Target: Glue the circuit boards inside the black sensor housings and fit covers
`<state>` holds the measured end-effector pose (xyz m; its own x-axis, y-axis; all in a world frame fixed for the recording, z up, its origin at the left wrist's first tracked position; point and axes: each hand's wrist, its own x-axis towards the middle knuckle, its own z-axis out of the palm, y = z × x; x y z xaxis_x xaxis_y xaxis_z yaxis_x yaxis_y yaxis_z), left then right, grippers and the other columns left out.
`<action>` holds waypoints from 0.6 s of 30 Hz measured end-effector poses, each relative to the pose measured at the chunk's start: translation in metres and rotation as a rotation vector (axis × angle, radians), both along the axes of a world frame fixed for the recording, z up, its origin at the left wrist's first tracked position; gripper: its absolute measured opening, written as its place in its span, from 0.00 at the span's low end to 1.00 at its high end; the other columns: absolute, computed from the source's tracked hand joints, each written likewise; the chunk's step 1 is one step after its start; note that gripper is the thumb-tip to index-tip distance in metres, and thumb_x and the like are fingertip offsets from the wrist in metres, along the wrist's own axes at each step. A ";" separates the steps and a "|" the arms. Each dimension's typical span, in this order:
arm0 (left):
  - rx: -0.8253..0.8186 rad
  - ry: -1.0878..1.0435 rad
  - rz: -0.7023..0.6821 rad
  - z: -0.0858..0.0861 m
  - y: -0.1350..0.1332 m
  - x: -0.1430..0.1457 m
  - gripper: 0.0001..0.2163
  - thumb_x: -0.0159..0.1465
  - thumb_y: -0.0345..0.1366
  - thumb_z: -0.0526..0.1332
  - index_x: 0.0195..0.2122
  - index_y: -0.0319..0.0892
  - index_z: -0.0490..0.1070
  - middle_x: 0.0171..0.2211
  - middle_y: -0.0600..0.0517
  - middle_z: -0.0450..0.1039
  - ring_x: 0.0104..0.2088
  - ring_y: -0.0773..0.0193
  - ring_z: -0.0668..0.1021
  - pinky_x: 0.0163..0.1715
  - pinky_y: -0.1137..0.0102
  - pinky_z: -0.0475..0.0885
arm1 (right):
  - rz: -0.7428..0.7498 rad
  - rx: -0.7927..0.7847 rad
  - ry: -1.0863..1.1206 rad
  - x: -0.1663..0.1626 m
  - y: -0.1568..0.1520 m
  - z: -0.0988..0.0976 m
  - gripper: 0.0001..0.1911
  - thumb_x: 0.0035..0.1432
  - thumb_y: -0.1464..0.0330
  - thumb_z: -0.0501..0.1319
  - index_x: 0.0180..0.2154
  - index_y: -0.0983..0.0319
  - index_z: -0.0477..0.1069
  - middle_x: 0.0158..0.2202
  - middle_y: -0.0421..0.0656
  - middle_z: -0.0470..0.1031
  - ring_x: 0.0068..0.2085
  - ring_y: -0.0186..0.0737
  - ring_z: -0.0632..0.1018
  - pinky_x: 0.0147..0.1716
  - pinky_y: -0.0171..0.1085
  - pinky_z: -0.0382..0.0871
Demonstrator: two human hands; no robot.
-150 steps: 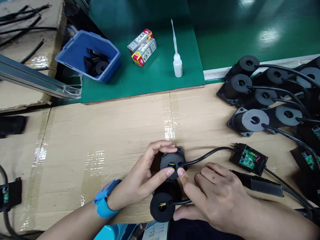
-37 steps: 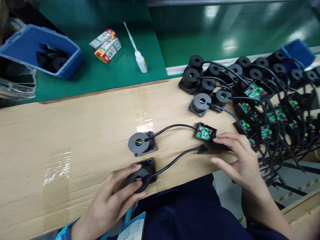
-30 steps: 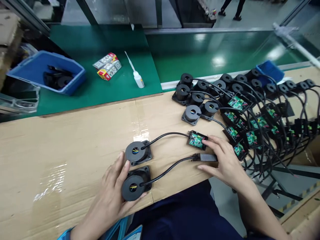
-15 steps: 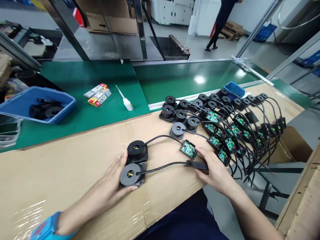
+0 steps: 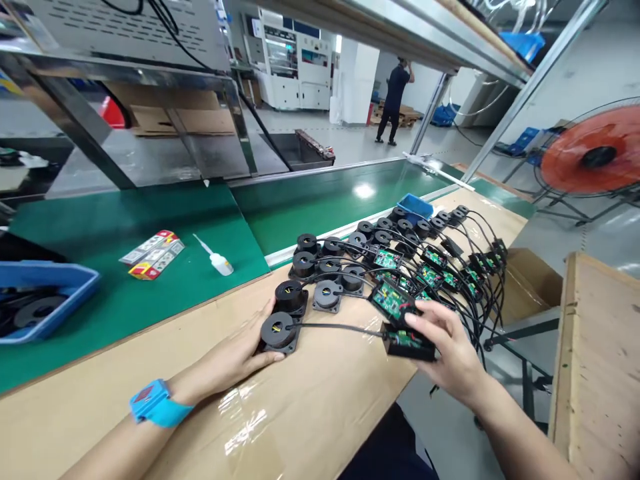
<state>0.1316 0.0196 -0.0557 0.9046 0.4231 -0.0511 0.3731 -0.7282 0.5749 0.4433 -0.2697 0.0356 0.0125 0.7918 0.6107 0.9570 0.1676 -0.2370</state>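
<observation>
Two black round housings with square flanges, one in front of the other, stand on the brown cardboard: the nearer housing [image 5: 278, 331] and the farther housing [image 5: 291, 297]. My left hand [image 5: 245, 347] is wrapped about their left side, thumb at the front and fingers behind. Black cables run from them to two small black boxes with green circuit boards. My right hand [image 5: 445, 340] grips both boxes at their right ends. The farther circuit-board box [image 5: 393, 301] is tilted, its board facing up; the nearer circuit-board box [image 5: 407, 340] shows its black side wall.
Rows of similar housings [image 5: 327, 293] with cabled boards lie just beyond. A white dropper bottle [image 5: 221, 264] and a printed carton [image 5: 153, 255] lie on the green mat [image 5: 200, 207]. Blue bins [image 5: 55, 313] stand left and at the back. An orange fan [image 5: 595, 153] and a person are farther off.
My left hand has pushed both housings closer to the rows. My right hand has raised the two boxes, and the nearer one has turned over so its board shows. The head view has tilted up.
</observation>
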 end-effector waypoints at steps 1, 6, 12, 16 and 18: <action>0.006 -0.019 -0.003 0.001 0.002 0.007 0.48 0.70 0.58 0.56 0.75 0.50 0.19 0.78 0.46 0.35 0.75 0.42 0.50 0.73 0.49 0.56 | -0.017 0.003 -0.012 0.012 0.010 0.003 0.36 0.60 0.77 0.65 0.66 0.52 0.63 0.59 0.51 0.65 0.49 0.42 0.79 0.49 0.42 0.81; 0.125 -0.106 -0.010 0.002 0.008 0.027 0.49 0.69 0.56 0.59 0.74 0.52 0.18 0.77 0.47 0.35 0.74 0.41 0.54 0.70 0.50 0.64 | -0.136 -0.039 0.018 0.064 0.056 0.001 0.26 0.62 0.70 0.65 0.61 0.56 0.68 0.60 0.50 0.71 0.62 0.50 0.75 0.61 0.50 0.75; 0.186 0.010 -0.031 0.007 -0.001 0.031 0.46 0.71 0.57 0.54 0.75 0.47 0.20 0.76 0.38 0.36 0.75 0.38 0.48 0.72 0.38 0.50 | -0.182 -0.174 0.023 0.068 0.047 -0.017 0.32 0.63 0.56 0.67 0.64 0.58 0.65 0.62 0.53 0.73 0.62 0.55 0.75 0.61 0.55 0.72; 0.120 0.079 0.053 0.019 -0.021 0.039 0.50 0.67 0.63 0.58 0.77 0.38 0.32 0.76 0.32 0.38 0.76 0.37 0.43 0.73 0.39 0.43 | -0.244 -0.023 -0.064 0.039 0.027 -0.035 0.38 0.65 0.49 0.62 0.68 0.64 0.62 0.64 0.62 0.69 0.64 0.66 0.72 0.62 0.64 0.66; 0.094 0.081 0.099 0.024 -0.026 0.041 0.53 0.64 0.64 0.61 0.77 0.39 0.34 0.76 0.35 0.40 0.76 0.42 0.45 0.75 0.45 0.43 | -0.229 0.069 -0.021 0.022 0.024 -0.048 0.37 0.66 0.51 0.62 0.67 0.65 0.63 0.62 0.62 0.71 0.62 0.69 0.73 0.63 0.66 0.64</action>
